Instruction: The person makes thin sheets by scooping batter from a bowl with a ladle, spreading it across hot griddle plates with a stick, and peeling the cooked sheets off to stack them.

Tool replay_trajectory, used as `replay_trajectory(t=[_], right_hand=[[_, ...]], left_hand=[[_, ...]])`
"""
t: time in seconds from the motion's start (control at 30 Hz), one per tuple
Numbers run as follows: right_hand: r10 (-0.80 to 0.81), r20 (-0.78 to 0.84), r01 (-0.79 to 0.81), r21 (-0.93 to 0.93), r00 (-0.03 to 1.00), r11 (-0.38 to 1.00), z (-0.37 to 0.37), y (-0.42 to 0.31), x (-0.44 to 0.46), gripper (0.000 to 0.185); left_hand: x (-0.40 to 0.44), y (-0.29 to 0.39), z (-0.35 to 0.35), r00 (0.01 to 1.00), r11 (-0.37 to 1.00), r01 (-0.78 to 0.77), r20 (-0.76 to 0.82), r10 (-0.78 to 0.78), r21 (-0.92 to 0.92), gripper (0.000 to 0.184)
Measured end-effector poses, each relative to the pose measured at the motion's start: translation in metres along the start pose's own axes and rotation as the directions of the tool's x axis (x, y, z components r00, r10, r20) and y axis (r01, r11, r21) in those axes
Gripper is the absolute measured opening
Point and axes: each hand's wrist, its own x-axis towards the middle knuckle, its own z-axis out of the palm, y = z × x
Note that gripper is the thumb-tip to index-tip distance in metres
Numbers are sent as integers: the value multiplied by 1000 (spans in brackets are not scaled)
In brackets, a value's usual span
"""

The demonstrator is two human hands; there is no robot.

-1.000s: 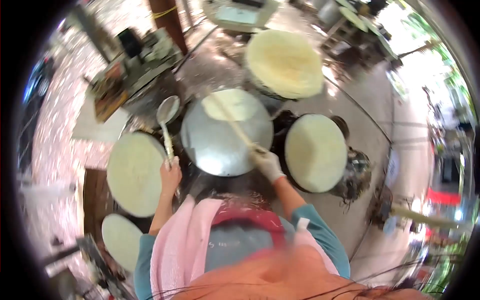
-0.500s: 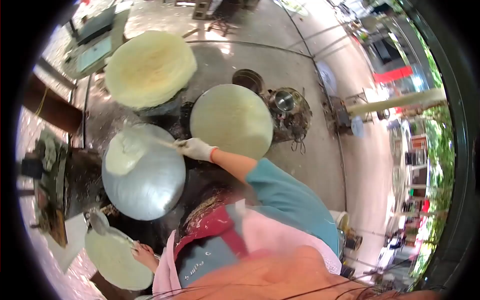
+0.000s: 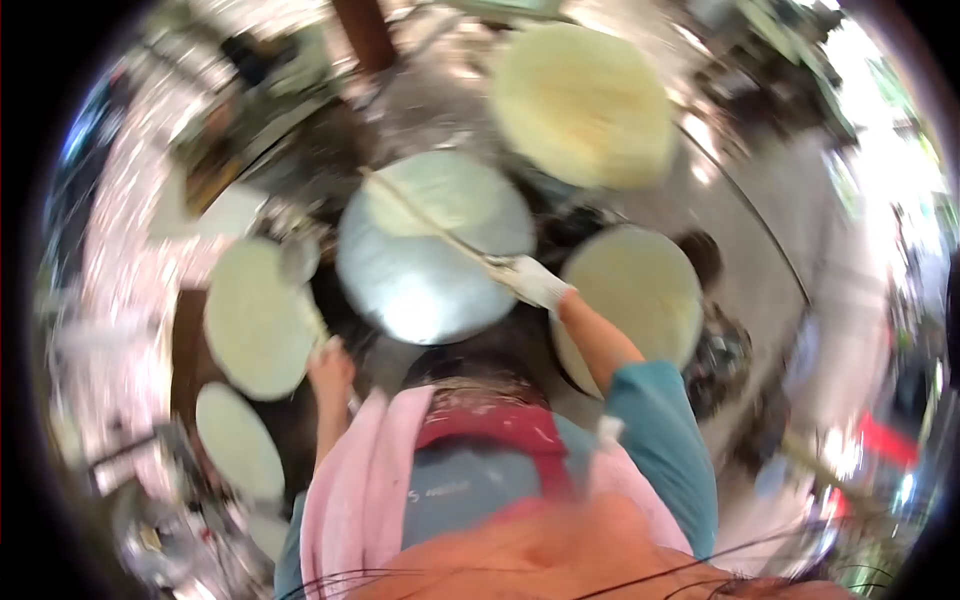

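My right hand point(image 3: 530, 281), in a white glove, closes around a long, thin wooden stick point(image 3: 430, 222). The stick reaches up and left across a round metal griddle point(image 3: 425, 290). A pale sheet of batter point(image 3: 455, 190) covers the upper part of that griddle; bare shiny metal shows below it. My bare left hand point(image 3: 331, 365) is wrapped around the handle of a ladle point(image 3: 300, 260). The ladle's bowl is above the upper right edge of a pale round pancake point(image 3: 250, 325) at the left. Motion blur softens the details.
Another griddle bears a thin pale pancake point(image 3: 635, 300) to the right. A large pile of round flat pancakes point(image 3: 585, 105) stands beyond it. A smaller pale round point(image 3: 240, 440) lies at lower left. A brown post point(image 3: 365, 35) rises at the top.
My view has turned, shifting the griddles rightward. The batter, a thick pool earlier, now lies more evenly spread. The stick has swung across it. My left hand still holds the ladle.
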Motion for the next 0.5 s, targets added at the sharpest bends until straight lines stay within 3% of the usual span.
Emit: replay_trajectory(t=[0.03, 0.1, 0.17, 0.23, 0.27, 0.3, 0.33, 0.4, 0.47, 0.5], right_hand=[[-26, 26, 25, 19, 999, 1000, 12, 0, 6, 45], [-94, 48, 92, 52, 994, 994, 8, 30, 5, 42], [-193, -24, 194, 49, 981, 980, -22, 32, 8, 40], [-100, -113, 110, 87, 989, 990, -48, 19, 18, 35], [68, -115, -55, 113, 991, 992, -55, 6, 20, 33], [45, -36, -39, 168, 998, 985, -46, 1, 20, 31], [153, 94, -152, -27, 984, 988, -42, -9, 19, 34], [199, 212, -222, 90, 957, 971, -22, -20, 5, 35], [166, 246, -186, 60, 955, 981, -18, -9, 1, 39], [79, 186, -78, -15, 979, 997, -27, -2, 4, 40]], left_hand=[[-36, 57, 45, 983, 998, 59, -171, -61, -19, 24], [-51, 65, 55, 985, 992, -3, -169, 25, 125, 23], [-51, 65, 52, 984, 998, 27, -177, -17, 53, 20], [-53, 69, 50, 982, 998, 55, -181, -48, 34, 18], [-55, 66, 47, 980, 998, 56, -190, -51, 23, 18], [-60, 62, 47, 979, 998, 53, -196, -49, 18, 18], [-59, 61, 46, 980, 999, 49, -195, -46, 12, 19], [-65, 59, 44, 975, 996, 77, -211, -66, 43, 19], [-70, 57, 43, 973, 995, 94, -217, -82, 43, 19], [-71, 54, 40, 973, 994, 92, -216, -77, 58, 19]])
